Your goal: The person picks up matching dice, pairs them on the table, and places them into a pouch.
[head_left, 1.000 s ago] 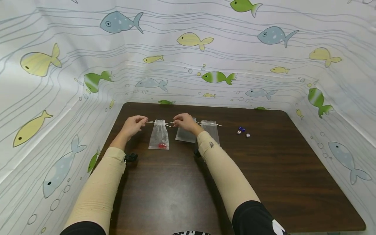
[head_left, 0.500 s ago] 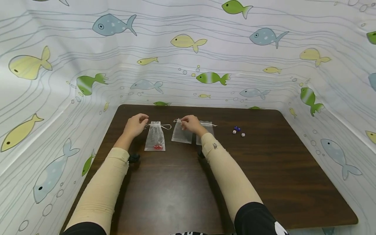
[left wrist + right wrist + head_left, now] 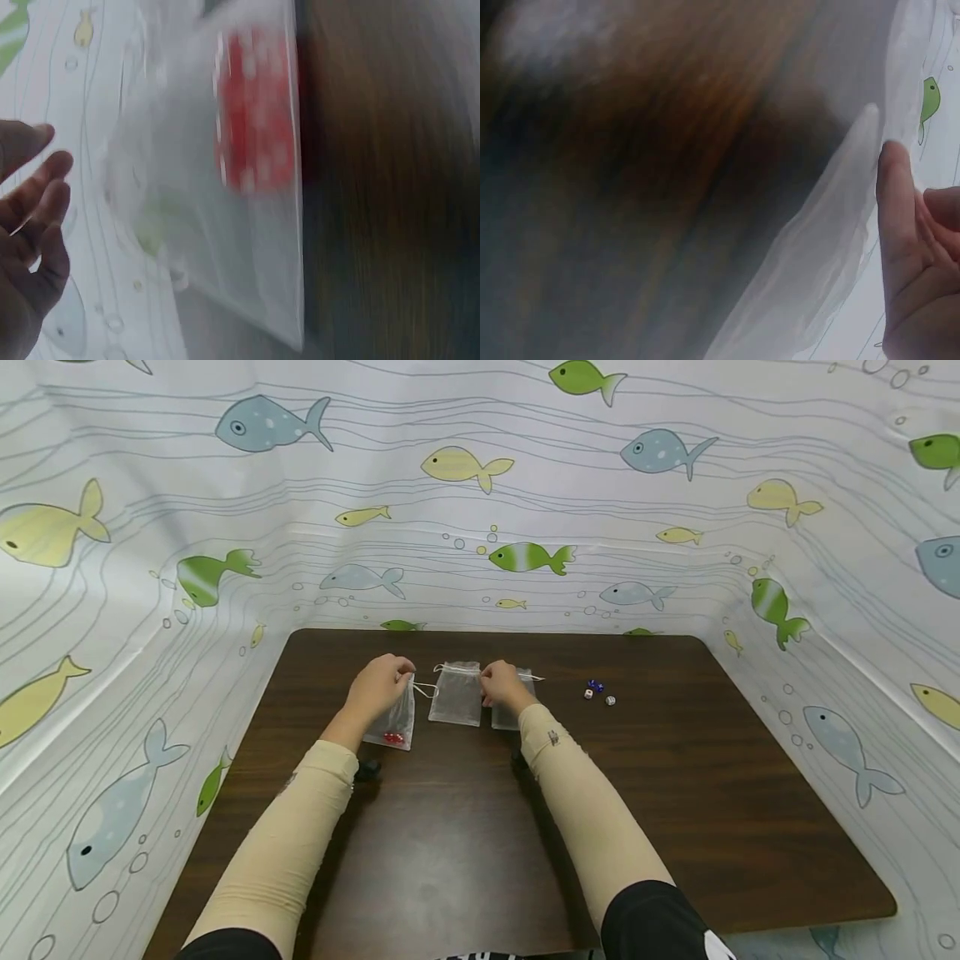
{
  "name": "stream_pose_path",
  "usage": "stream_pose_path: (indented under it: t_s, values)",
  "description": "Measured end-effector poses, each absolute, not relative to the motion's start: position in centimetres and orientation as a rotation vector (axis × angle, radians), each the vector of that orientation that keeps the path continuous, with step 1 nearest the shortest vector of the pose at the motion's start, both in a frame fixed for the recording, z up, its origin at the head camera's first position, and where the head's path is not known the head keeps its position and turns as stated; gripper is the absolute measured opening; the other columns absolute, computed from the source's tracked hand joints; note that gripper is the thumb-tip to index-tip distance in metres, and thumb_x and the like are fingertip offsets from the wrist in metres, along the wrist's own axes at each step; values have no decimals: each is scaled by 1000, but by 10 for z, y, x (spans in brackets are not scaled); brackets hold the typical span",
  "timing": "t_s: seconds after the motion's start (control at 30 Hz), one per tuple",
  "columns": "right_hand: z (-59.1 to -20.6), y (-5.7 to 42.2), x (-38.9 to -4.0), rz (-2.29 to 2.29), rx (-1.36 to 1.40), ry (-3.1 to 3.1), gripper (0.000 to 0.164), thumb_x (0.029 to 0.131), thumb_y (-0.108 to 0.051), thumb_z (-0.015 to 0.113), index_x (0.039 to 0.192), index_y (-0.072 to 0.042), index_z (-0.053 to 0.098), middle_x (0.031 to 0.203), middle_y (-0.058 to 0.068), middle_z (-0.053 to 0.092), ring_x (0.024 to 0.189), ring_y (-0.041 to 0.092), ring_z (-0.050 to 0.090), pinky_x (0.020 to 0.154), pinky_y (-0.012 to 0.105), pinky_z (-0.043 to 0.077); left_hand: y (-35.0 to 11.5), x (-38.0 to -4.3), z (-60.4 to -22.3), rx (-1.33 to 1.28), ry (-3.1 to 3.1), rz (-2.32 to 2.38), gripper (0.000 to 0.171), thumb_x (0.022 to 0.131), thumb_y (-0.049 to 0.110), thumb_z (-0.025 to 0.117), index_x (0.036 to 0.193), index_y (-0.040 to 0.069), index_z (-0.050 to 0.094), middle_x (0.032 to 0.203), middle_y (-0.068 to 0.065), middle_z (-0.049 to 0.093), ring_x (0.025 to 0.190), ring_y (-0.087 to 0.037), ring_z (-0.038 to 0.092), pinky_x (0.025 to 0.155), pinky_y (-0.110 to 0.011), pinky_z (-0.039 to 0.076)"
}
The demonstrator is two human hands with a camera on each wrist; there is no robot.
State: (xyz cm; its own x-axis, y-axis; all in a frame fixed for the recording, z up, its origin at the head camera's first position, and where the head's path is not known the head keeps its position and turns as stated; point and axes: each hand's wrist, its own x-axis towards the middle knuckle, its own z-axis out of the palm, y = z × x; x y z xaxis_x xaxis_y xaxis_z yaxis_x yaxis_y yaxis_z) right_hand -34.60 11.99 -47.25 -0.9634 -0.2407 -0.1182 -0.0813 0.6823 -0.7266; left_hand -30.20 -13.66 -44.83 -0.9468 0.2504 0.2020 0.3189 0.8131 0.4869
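Note:
A sheer white drawstring pouch with red dice inside lies tilted at the left. Over its upper part is my left hand; the left wrist view shows gaps between its bent, relaxed fingers and no clear grip on the pouch. My right hand is between a second pouch, which looks flat, and a third pouch, partly covering the third. In the right wrist view, a straight finger reaches the edge of a sheer pouch.
To the right of the pouches, several blue and white dice lie on the dark wooden table. A white curtain printed with fish surrounds the table's back and sides.
Both hands have let go of the left pouch's strings. The right hand has moved over to the other pouches. The left hand has come right, over the dice pouch, which now lies tilted.

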Motion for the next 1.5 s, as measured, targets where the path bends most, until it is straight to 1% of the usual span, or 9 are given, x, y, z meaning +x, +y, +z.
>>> stream_pose_path:
  t_s: [0.33, 0.63, 0.83, 0.9, 1.0, 1.1, 1.27, 1.43, 1.5]
  values:
    - [-471, 120, -340, -967, -233, 2751, 25, 104, -3, 48, 111, 8, 70, 97, 18, 70, 65, 21, 70, 60, 27, 58, -94, -305, -458, -427, -2999, -751, 25, 105, 15, 55, 120, 1, 70, 108, -14, 72, 87, -27, 67, 80, -44, 55]
    - [-475, 115, -343, -968, -197, 2706, 23, 103, -6, 55, 96, 7, 72, 78, 13, 68, 63, 22, 71, 58, 26, 59, -85, -307, -468, -255, -3128, -821, 28, 106, 17, 54, 117, -2, 70, 102, -15, 71, 81, -27, 67, 73, -43, 56]
    - [-473, 115, -341, -960, -224, 2707, 25, 102, -10, 63, 84, 6, 72, 78, 13, 69, 56, 15, 65, 57, 25, 58, -78, -309, -469, -191, -3155, -837, 33, 106, 22, 57, 83, 1, 68, 68, -9, 60, 57, -20, 55, 57, -36, 47]
    - [-472, 116, -340, -947, -224, 2709, 25, 101, -11, 65, 82, 4, 72, 80, 13, 70, 56, 14, 65, 58, 26, 58, -76, -310, -471, -172, -3177, -836, 37, 105, 24, 60, 76, 2, 66, 64, -9, 60, 56, -21, 57, 57, -35, 49]
    - [-472, 117, -340, -942, -205, 2705, 21, 99, -11, 68, 83, 2, 71, 82, 13, 70, 57, 14, 65, 59, 26, 58, -76, -311, -473, -149, -3193, -828, 32, 102, 25, 66, 83, -1, 71, 75, -14, 69, 64, -26, 66, 66, -39, 57]
    - [-473, 118, -340, -952, -181, 2701, 17, 98, -10, 69, 87, 3, 71, 82, 13, 70, 58, 13, 64, 60, 25, 58, -76, -312, -475, -151, -3203, -849, 32, 99, 25, 69, 103, -7, 72, 97, -21, 73, 74, -29, 72, 82, -44, 59]
    - [-473, 118, -339, -972, -187, 2714, 16, 97, -7, 69, 87, 5, 70, 83, 14, 70, 59, 15, 66, 59, 25, 58, -79, -312, -474, -149, -3193, -991, 41, 101, 20, 67, 126, -11, 61, 131, -28, 61, 77, -26, 74, 102, -47, 51]
    - [-474, 119, -338, -962, -200, 2728, 15, 97, -6, 69, 87, 5, 72, 82, 14, 71, 59, 16, 67, 59, 25, 58, -81, -311, -475, -137, -3184, -1078, 40, 102, 17, 65, 129, -11, 58, 137, -29, 57, 82, -30, 75, 110, -48, 44]
    - [-475, 119, -339, -957, -197, 2730, 15, 97, -6, 69, 87, 5, 73, 82, 14, 72, 58, 14, 65, 59, 25, 58, -81, -311, -475, -144, -3183, -1032, 39, 101, 18, 66, 128, -10, 60, 135, -27, 59, 96, -34, 72, 111, -49, 42]
